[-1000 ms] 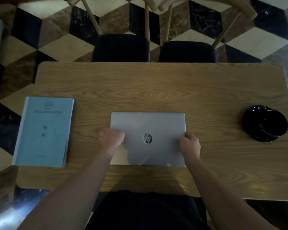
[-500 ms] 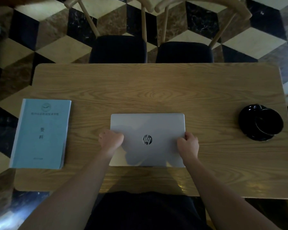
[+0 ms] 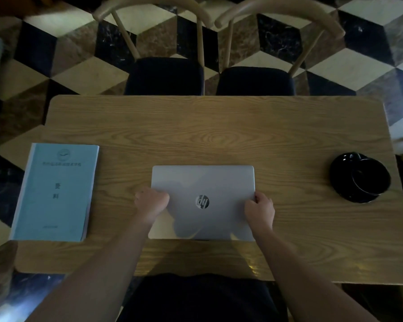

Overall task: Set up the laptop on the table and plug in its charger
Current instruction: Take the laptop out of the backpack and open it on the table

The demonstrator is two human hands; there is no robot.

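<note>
**Both hands on the closed laptop, charger not yet in sight**

The left hand (image 3: 152, 202) grips the left edge of the laptop (image 3: 203, 203), fingers curled over the rim about halfway along its side. The right hand (image 3: 259, 208) does the same on the right edge, fingers wrapped round the side with the knuckles up. Holding it evenly at both sides makes sense for squaring the machine on the table or steadying it before the lid is lifted; which of the two is under way cannot be told from this view.

The laptop lies flat and closed on the wooden table (image 3: 219, 126), lid up with its round logo showing, at the near middle of the top, directly in front of the person. Its long edges run parallel to the table's near edge, a sensible working position with room on either side.

To the left, well apart from the laptop, lies a pale blue book (image 3: 54, 191), closed and flat. At the right end stands a black cup (image 3: 370, 180) on a black saucer (image 3: 344, 184); the cup is too dark to tell whether anything is in it.

Beyond the far edge two chairs (image 3: 164, 75) are pushed in. No charger or cable shows anywhere, so plugging in looks like a step still ahead.
</note>
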